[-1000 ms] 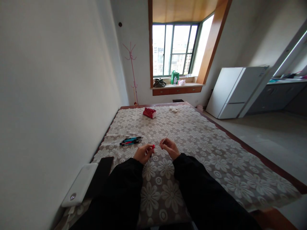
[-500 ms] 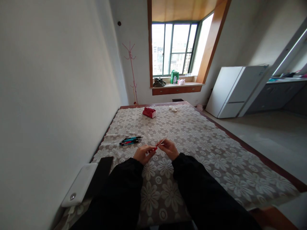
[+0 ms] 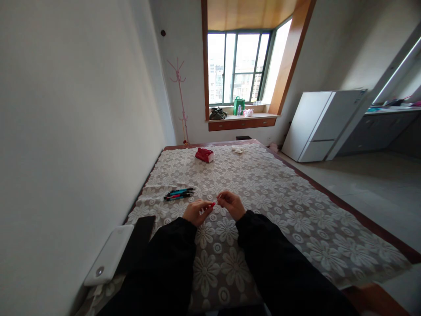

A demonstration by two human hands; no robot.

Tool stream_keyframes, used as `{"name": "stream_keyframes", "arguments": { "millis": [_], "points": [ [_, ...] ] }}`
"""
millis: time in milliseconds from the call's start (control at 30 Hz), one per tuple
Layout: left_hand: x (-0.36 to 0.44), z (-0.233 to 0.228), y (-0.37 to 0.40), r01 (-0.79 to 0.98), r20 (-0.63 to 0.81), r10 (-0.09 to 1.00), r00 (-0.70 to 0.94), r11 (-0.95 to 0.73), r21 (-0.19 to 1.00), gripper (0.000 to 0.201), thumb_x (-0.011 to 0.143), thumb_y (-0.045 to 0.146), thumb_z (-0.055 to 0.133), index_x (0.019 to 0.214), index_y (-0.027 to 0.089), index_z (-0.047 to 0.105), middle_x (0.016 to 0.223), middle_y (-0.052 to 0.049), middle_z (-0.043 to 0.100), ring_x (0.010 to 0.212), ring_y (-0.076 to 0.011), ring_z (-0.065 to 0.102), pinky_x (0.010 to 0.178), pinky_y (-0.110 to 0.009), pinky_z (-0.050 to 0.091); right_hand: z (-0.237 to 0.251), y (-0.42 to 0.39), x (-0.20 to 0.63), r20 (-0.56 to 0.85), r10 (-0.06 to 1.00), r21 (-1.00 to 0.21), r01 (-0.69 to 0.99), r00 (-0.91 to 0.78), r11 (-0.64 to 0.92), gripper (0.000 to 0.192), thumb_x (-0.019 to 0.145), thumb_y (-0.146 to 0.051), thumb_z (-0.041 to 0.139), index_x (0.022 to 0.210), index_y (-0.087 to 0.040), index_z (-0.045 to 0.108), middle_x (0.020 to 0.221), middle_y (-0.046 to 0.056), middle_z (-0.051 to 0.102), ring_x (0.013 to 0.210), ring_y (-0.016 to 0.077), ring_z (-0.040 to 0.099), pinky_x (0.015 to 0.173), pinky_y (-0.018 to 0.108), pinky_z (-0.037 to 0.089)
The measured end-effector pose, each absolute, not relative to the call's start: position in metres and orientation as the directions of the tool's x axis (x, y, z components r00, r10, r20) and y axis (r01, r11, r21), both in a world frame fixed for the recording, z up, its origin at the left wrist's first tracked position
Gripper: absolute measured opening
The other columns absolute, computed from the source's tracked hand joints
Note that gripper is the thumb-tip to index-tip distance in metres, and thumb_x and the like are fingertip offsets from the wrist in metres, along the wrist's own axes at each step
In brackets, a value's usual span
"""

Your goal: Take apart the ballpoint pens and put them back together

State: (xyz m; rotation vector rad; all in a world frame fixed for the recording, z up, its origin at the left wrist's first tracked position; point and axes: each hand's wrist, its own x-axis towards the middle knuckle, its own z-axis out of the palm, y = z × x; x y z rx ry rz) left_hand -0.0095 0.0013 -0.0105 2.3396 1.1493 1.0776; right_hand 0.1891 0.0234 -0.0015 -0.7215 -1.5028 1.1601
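Observation:
Over the patterned tablecloth, my left hand (image 3: 198, 211) pinches a small red piece (image 3: 212, 204) between thumb and fingertips; its exact kind is too small to make out. Just to its right, my right hand (image 3: 232, 204) is closed in a pinch, with a tiny pale reddish tip (image 3: 217, 197) showing at the fingers. The rest of what it grips is hidden. A small gap separates the two hands. Beyond my left hand lies a bunch of several pens (image 3: 179, 193), blue, black and red.
A red tissue pack (image 3: 204, 155) and a small white item (image 3: 237, 149) lie toward the table's far end. At the left, a white power bank (image 3: 110, 254) with a cable sits beside a dark flat object (image 3: 136, 241). The wall borders the table's left side.
The thin pale stick in my right fingers, earlier angled up beside the red piece, no longer shows; only a small tip is visible. My left hand has stayed put.

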Motion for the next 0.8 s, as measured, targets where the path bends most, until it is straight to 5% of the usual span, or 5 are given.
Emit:
{"name": "stream_keyframes", "arguments": {
  "millis": [400,800],
  "points": [
    [-0.009,-0.008,0.001,0.545,0.497,0.772,0.397,-0.634,0.549,0.024,0.089,0.035,0.055,0.102,0.021,0.070,0.080,-0.004,0.068,0.066,-0.0123,0.059,0.064,-0.024,0.049,0.004,0.018,0.189,0.470,0.849,-0.865,0.066,-0.242,0.498,0.014,0.083,-0.033,0.063,0.081,-0.019,0.065,0.075,0.002,0.064,0.069,0.0149,0.059,0.064,0.028,0.048],
    [-0.008,-0.009,0.001,0.320,0.373,0.850,0.373,-0.495,0.808,0.025,0.087,0.035,0.058,0.099,0.018,0.072,0.081,-0.006,0.075,0.062,-0.0133,0.064,0.061,-0.025,0.053,0.014,0.010,0.185,0.486,0.842,-0.844,0.125,-0.233,0.522,0.012,0.082,-0.031,0.063,0.080,-0.020,0.068,0.073,0.002,0.067,0.067,0.0159,0.061,0.067,0.029,0.050]
  ]
}}
